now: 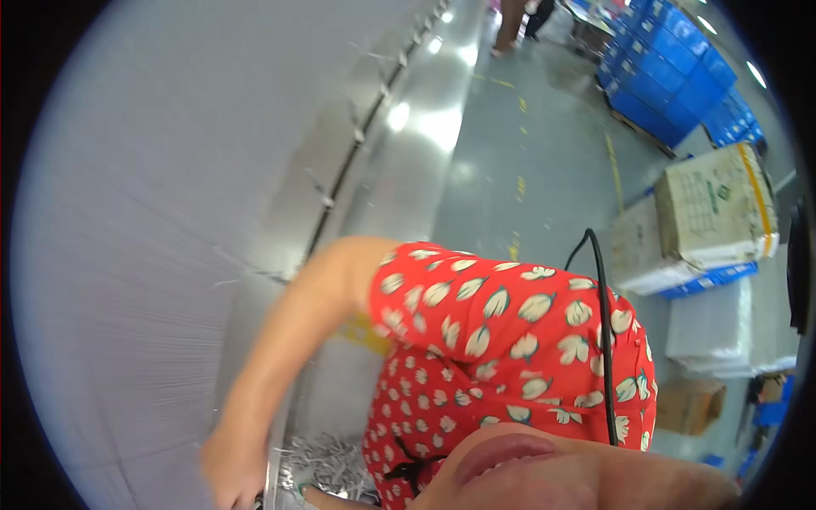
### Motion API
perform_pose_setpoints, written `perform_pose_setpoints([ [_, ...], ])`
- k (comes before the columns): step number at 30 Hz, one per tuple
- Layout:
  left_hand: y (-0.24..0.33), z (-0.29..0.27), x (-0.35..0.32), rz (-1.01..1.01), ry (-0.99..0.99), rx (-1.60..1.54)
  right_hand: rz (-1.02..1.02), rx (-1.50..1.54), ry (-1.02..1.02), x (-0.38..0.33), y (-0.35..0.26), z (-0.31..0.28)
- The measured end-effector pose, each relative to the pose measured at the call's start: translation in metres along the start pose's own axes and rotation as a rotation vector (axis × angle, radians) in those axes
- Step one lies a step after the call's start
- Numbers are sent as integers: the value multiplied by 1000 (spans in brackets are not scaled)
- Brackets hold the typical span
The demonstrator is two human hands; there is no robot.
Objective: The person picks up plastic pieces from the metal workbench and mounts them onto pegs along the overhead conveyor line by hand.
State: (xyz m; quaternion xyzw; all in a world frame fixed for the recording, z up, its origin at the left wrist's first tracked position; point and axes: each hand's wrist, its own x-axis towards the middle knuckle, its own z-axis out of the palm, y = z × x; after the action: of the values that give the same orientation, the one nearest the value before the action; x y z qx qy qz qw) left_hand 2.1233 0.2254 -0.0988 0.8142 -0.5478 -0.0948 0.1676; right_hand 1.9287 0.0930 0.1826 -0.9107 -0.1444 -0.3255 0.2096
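My right arm, bare below a red patterned sleeve (476, 314), reaches down to the left edge of the metal work surface (395, 191). At its end, my right hand (234, 472) is bent closed at the border of a wide pale grey-lilac sheet (144, 280). A small dark thing shows by its fingertips, too blurred and cut off by the lower edge to name. Only a sliver of my left hand (314, 493) shows at the bottom, with a bit of green on it and its fingers mostly hidden. Beside it lies a heap of thin whitish-grey strips (331, 463).
A dark rail (344, 170) with small pale ties runs along the metal surface. Blue crates (667, 72) stand stacked on a pallet at upper right. Large cartons (718, 204) stand at the right. A black cable (605, 340) hangs over my shoulder. Another person's legs (510, 25) show far off.
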Motion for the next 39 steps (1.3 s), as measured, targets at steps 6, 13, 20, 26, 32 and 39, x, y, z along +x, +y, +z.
perform_pose_setpoints([
  [6, -5, 3, -4, -64, 22, 7, 550, 240, -386, -149, -29, 1],
  [13, -33, 1, -1, -107, 23, 15, 692, 403, -363, -219, -27, 23],
  [20, -107, -42, -6, -122, 111, -73, 667, 352, -311, -226, -34, 15],
  [26, -78, -84, -54, -234, 479, -235, 750, 354, -470, -192, -35, -5],
  [32, 13, -119, -68, -207, 765, -13, 759, 300, -185, -97, 12, -71],
  [39, 71, -126, -94, -596, 626, -1164, 528, -119, -373, -27, 91, 3],
])
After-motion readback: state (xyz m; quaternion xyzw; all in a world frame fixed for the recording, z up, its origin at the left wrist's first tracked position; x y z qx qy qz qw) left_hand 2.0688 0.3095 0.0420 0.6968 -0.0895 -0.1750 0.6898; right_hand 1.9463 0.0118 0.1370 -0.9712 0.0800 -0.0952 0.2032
